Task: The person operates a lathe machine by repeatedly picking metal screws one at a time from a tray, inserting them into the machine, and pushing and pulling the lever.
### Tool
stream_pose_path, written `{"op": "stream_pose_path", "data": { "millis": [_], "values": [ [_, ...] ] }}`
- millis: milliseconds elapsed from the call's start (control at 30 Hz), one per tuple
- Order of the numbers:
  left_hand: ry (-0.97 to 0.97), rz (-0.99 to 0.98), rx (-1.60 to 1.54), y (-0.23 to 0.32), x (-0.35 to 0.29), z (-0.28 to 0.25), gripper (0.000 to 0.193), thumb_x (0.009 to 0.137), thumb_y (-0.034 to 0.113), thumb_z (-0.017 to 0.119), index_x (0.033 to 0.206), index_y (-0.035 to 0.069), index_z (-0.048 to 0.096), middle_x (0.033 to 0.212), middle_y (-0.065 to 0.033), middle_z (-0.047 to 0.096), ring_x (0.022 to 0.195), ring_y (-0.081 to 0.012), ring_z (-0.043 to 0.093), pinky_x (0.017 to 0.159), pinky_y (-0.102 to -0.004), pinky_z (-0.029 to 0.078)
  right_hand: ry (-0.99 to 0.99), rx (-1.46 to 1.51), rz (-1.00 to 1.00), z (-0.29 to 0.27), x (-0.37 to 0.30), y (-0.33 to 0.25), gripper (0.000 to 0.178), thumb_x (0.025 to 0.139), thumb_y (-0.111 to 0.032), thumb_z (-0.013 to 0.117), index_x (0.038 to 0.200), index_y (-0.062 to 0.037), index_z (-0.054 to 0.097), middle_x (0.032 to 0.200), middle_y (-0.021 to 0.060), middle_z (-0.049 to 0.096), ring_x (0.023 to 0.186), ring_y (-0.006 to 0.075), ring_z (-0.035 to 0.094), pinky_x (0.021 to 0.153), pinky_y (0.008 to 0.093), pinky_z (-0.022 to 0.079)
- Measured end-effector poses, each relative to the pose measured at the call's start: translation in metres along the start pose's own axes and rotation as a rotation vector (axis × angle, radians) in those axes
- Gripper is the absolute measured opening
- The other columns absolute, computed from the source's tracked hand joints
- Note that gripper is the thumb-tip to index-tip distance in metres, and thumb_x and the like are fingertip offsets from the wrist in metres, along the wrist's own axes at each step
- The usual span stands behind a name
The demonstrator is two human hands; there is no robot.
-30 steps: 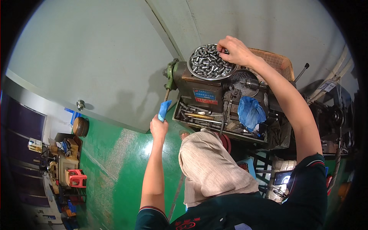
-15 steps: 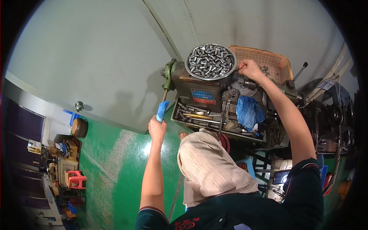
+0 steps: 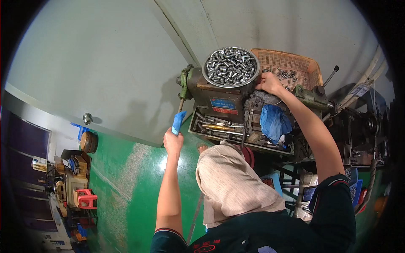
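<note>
My left hand [image 3: 173,142] is closed round the lower end of a lever [image 3: 181,104] whose grip is wrapped in blue. This lever hangs from a green fitting at the left end of a small bench lathe [image 3: 202,100]. My right hand [image 3: 268,83] reaches to the lathe's headstock, just right of a round metal bowl [image 3: 205,72] heaped with small shiny metal parts [image 3: 232,65]. Its fingers are bent together against the spindle area; whatever they pinch is hidden. A crumpled blue cloth [image 3: 274,122] lies on the lathe below my right forearm.
Behind my right hand stands an orange plastic basket [image 3: 310,63] with loose metal parts. Tools and rods fill a tray [image 3: 219,126] along the lathe's front. A beige cloth [image 3: 232,181] covers my lap. A grey door [image 3: 101,71] stands at left; another machine [image 3: 367,126] is at right.
My right hand has moved left and slightly down, closer to the headstock, uncovering more parts in the basket. My left hand keeps its hold on the lever, which has not visibly moved.
</note>
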State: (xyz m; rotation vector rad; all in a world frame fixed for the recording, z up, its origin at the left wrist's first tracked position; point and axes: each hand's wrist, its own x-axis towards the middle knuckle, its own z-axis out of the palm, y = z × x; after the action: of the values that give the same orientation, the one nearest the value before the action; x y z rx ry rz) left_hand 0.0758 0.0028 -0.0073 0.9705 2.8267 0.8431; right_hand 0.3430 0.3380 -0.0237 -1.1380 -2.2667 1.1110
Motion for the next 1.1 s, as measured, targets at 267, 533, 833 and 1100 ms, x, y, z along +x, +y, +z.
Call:
{"op": "stream_pose_path", "data": {
  "millis": [267,533,833,1100],
  "values": [
    [0.019,-0.001,-0.012,0.003,-0.001,0.0,0.02,0.069,0.012,0.061,0.085,0.001,0.06,0.077,-0.0233,0.061,0.078,-0.0409,0.058,0.07,-0.0462,0.045,0.001,0.005,0.004,0.001,-0.002,-0.005,0.024,0.063,-0.013,0.071,0.084,-0.0034,0.066,0.079,0.0082,0.067,0.076,0.0194,0.064,0.069,0.0306,0.047],
    [0.043,-0.01,-0.016,0.003,-0.002,0.0,0.021,0.068,0.012,0.063,0.085,0.001,0.06,0.077,-0.0232,0.061,0.078,-0.0412,0.058,0.07,-0.0465,0.045,0.068,-0.088,-0.027,0.0,-0.016,-0.026,0.016,0.064,-0.012,0.068,0.079,-0.007,0.069,0.078,0.0075,0.067,0.076,0.0196,0.064,0.069,0.0304,0.047],
    [0.017,-0.021,0.27,-0.025,0.034,-0.015,0.021,0.071,0.013,0.06,0.09,0.006,0.063,0.081,-0.0202,0.063,0.08,-0.0373,0.061,0.071,-0.0447,0.048,0.067,-0.13,-0.023,0.001,-0.013,-0.023,0.019,0.063,-0.014,0.07,0.081,-0.0081,0.069,0.079,0.0081,0.067,0.077,0.0222,0.063,0.07,0.0324,0.047],
    [-0.043,-0.102,0.314,-0.043,0.064,-0.028,0.023,0.072,0.011,0.055,0.092,0.008,0.065,0.087,-0.0205,0.063,0.085,-0.0363,0.06,0.074,-0.0429,0.048,0.107,-0.265,-0.148,-0.019,-0.006,-0.03,0.015,0.068,-0.014,0.065,0.08,-0.0066,0.067,0.079,0.0127,0.065,0.078,0.0272,0.062,0.072,0.0353,0.048]
  ]
}}
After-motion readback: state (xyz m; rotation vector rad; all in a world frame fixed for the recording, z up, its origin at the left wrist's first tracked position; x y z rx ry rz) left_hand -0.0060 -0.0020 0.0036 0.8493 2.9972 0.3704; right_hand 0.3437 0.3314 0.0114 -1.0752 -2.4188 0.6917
